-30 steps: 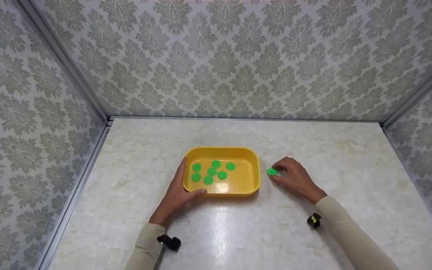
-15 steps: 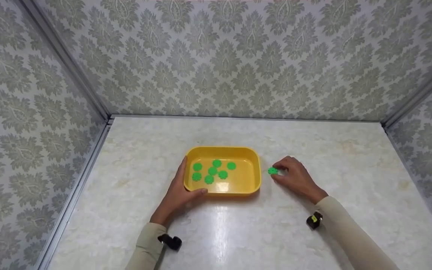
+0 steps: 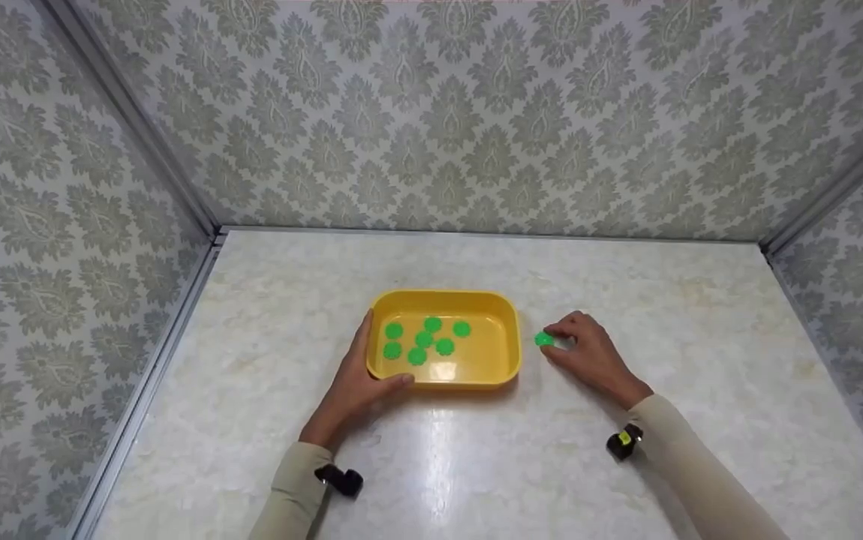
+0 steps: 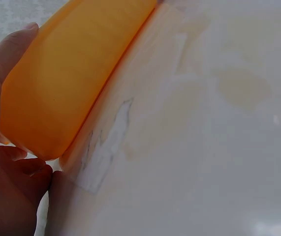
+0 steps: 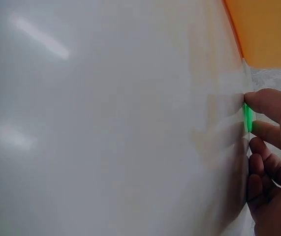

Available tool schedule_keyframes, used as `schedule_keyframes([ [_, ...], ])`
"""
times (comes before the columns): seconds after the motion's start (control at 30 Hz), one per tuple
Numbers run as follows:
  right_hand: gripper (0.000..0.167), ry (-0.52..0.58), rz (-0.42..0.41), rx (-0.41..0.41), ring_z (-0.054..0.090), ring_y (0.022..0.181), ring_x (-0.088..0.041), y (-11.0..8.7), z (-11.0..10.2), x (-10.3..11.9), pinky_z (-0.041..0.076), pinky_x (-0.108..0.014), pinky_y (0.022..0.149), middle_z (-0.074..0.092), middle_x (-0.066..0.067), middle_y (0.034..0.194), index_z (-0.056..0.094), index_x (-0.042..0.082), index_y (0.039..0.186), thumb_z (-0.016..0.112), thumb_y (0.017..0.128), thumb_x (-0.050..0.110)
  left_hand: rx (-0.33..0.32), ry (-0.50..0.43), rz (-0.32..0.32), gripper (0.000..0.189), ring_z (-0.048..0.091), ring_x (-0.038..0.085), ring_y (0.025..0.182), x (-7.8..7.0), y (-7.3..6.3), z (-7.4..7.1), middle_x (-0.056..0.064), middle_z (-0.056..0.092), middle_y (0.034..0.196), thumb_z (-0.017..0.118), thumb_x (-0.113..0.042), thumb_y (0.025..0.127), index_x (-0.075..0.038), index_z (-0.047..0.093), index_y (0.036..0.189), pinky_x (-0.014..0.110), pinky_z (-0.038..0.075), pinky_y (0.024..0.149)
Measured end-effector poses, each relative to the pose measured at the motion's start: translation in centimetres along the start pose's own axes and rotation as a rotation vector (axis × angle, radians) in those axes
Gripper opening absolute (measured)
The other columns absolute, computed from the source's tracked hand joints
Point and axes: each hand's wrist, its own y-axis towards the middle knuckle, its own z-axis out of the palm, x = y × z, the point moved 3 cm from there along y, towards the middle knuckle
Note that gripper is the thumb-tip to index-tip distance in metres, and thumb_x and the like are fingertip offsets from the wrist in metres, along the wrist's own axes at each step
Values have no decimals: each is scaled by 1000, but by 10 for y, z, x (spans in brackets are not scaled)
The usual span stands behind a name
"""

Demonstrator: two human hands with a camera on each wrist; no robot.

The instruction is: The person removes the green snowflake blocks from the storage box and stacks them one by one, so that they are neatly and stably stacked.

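A yellow rectangular tray (image 3: 480, 375) stands on the table with several green scalloped discs (image 3: 444, 347) lying flat inside, mostly in its left half. My left hand (image 3: 356, 382) grips the tray's near left corner, thumb over the front wall and fingers along the left side. The left wrist view shows that thumb against the orange-looking tray wall (image 4: 66, 73). Just right of the tray, my right hand (image 3: 589, 356) pinches one more green disc (image 3: 543, 339) between thumb and index finger. In the right wrist view this disc (image 5: 248, 117) is seen edge-on at the tabletop, the other fingers curled beside it.
The pale marbled table (image 3: 289, 300) ends at a patterned back wall (image 3: 431, 127), with similar walls left and right. A metal rail (image 3: 169, 345) runs along the left edge. Dark wrist devices sit on the left cuff (image 3: 341, 480) and right cuff (image 3: 623, 442).
Both hands and the tray stay practically in place. The disc in the right hand's pinch shows fewer dark specks than before.
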Motion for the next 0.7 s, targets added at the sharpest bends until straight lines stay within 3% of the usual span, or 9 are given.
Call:
schedule_keyframes([
  [0.17, 27, 10, -13, -24, 58, 101, -24, -3, 1, 3, 46, -42, 89, 67, -6, 109, 84, 8, 123, 86, 98, 17, -4, 3, 3, 131, 20, 33, 168, 0, 0, 0, 12, 17, 184, 97, -37, 85, -17, 7, 179, 59, 18, 134],
  [0.47, 34, 2, 60, -43, 58, 107, -27, -7, 2, 4, 48, -47, 96, 65, -8, 114, 82, 5, 129, 86, 99, 22, -8, -29, 15, 131, 20, 32, 168, -2, 1, 2, 10, 17, 184, 97, -36, 85, -18, 7, 179, 58, 17, 134],
  [0.7, 33, 71, 89, -66, 60, 104, -26, -4, -2, 12, 50, -45, 94, 69, -9, 114, 81, 5, 128, 84, 100, 21, -7, -28, 8, 131, 20, 33, 168, 1, 0, 1, 11, 17, 184, 97, -36, 86, -18, 7, 179, 57, 18, 134],
])
